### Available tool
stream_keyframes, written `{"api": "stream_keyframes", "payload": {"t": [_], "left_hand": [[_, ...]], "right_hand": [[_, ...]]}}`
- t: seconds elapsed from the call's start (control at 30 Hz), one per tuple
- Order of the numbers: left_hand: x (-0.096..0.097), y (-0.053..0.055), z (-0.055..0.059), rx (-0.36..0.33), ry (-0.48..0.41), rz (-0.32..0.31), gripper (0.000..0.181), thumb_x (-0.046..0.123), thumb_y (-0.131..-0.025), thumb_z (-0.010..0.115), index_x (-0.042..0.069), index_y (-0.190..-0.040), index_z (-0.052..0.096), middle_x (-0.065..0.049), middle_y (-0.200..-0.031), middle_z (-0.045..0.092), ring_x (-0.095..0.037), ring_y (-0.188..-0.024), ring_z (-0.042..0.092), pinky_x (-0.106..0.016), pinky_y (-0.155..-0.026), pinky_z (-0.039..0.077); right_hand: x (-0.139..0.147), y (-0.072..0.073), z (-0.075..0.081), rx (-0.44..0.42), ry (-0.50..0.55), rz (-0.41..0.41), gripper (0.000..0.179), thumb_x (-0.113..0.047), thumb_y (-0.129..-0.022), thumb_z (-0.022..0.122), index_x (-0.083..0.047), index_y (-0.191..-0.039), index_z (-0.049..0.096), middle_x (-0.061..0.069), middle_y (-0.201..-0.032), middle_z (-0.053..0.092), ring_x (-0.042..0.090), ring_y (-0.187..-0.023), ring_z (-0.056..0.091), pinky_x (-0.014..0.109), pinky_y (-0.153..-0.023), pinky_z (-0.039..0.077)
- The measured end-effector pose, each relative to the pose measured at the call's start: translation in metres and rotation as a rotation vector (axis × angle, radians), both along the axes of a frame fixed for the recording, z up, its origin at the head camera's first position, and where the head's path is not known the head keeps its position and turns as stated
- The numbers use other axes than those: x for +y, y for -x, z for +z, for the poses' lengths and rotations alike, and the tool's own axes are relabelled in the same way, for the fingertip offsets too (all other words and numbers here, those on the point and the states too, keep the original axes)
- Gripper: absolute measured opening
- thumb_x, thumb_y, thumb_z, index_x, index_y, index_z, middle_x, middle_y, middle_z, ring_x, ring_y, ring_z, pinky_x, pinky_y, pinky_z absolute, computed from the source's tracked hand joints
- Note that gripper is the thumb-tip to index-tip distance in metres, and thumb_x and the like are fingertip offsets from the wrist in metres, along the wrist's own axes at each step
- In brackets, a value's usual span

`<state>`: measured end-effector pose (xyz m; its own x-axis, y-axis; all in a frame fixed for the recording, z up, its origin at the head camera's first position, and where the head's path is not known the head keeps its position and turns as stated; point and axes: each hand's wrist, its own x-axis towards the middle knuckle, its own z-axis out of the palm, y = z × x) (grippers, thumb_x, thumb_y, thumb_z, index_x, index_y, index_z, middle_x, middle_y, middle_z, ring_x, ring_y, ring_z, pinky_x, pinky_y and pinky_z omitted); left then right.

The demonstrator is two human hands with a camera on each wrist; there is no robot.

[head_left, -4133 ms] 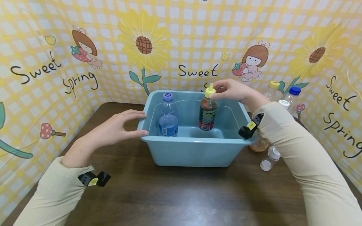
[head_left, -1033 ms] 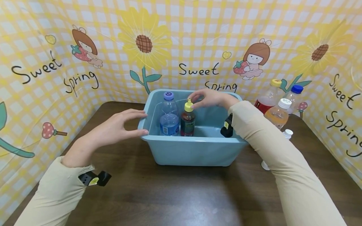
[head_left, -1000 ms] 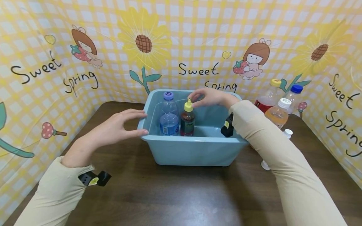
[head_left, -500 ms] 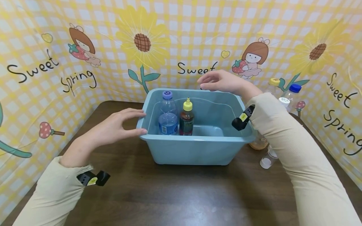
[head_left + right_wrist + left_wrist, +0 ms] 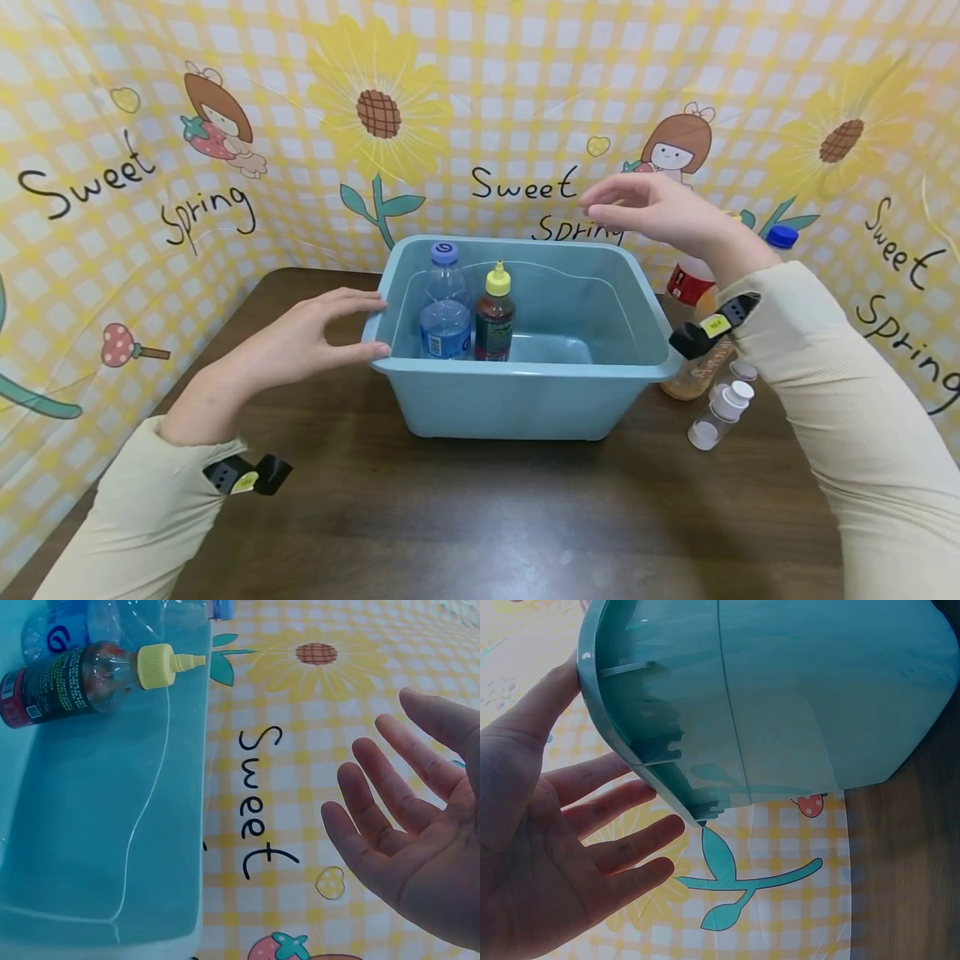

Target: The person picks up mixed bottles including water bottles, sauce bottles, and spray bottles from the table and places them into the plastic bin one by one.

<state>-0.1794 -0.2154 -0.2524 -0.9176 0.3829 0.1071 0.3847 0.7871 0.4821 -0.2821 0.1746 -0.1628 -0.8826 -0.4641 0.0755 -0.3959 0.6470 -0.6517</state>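
Observation:
A light blue plastic tub (image 5: 510, 400) stands on the table. Inside it, at the left, a water bottle with a purple cap (image 5: 446, 312) and a sauce bottle with a yellow nozzle cap (image 5: 495, 321) stand side by side. My left hand (image 5: 300, 342) touches the tub's left rim with thumb and fingertips; in the left wrist view its fingers (image 5: 641, 840) are spread and fairly straight. Above the tub's back right corner, my right hand (image 5: 663, 212) is in the air, holding nothing. Its relaxed fingers (image 5: 375, 799) show in the right wrist view.
Right of the tub, partly behind the right arm, are a bottle with a red label (image 5: 688, 283), a blue-capped bottle (image 5: 782, 237), a bottle of orange drink (image 5: 686, 379) and a small white-capped bottle (image 5: 720, 417). A checked yellow cloth (image 5: 510, 100) hangs behind the table (image 5: 450, 517).
My right hand lowered the sauce bottle beside the water bottle, let go of it, then rose and moved right, away from the bottle. My left hand has stayed at the rim.

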Motion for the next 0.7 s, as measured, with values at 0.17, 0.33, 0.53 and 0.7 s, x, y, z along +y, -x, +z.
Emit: {"api": "stream_keyframes", "payload": {"t": [0.17, 0.33, 0.53, 0.7], "left_hand": [[0.0, 0.0, 0.001, 0.001, 0.001, -0.001, 0.065, 0.045, -0.084, 0.065, 0.008, -0.134, 0.049, -0.013, -0.142, 0.044, -0.035, -0.132, 0.039, -0.057, -0.104, 0.036], [0.001, -0.001, 0.001, -0.002, 0.003, 0.004, 0.065, 0.046, -0.084, 0.065, 0.008, -0.135, 0.048, -0.013, -0.143, 0.043, -0.035, -0.133, 0.039, -0.058, -0.103, 0.036], [0.001, -0.001, 0.001, -0.002, -0.005, 0.007, 0.065, 0.046, -0.084, 0.065, 0.009, -0.136, 0.048, -0.014, -0.143, 0.043, -0.035, -0.133, 0.039, -0.058, -0.103, 0.036], [0.001, -0.001, 0.001, 0.001, -0.011, 0.004, 0.065, 0.045, -0.084, 0.065, 0.009, -0.135, 0.048, -0.013, -0.142, 0.043, -0.035, -0.132, 0.039, -0.057, -0.103, 0.037]], "right_hand": [[0.014, -0.011, -0.001, 0.03, 0.06, -0.004, 0.033, -0.037, -0.092, 0.056, -0.019, -0.119, 0.06, -0.008, -0.111, 0.06, 0.008, -0.101, 0.057, 0.034, -0.096, 0.042], [0.029, -0.019, -0.002, 0.035, 0.144, -0.001, 0.025, -0.029, -0.093, 0.056, -0.018, -0.116, 0.061, -0.012, -0.11, 0.062, 0.003, -0.101, 0.059, 0.016, -0.087, 0.046], [0.049, -0.027, -0.009, 0.033, 0.216, -0.037, 0.024, -0.024, -0.094, 0.056, -0.016, -0.117, 0.06, -0.015, -0.107, 0.063, -0.001, -0.099, 0.061, 0.009, -0.083, 0.047], [0.066, -0.033, -0.018, 0.03, 0.237, -0.077, 0.023, -0.02, -0.094, 0.055, -0.017, -0.116, 0.061, -0.017, -0.106, 0.063, -0.002, -0.097, 0.062, 0.01, -0.081, 0.049]]}}
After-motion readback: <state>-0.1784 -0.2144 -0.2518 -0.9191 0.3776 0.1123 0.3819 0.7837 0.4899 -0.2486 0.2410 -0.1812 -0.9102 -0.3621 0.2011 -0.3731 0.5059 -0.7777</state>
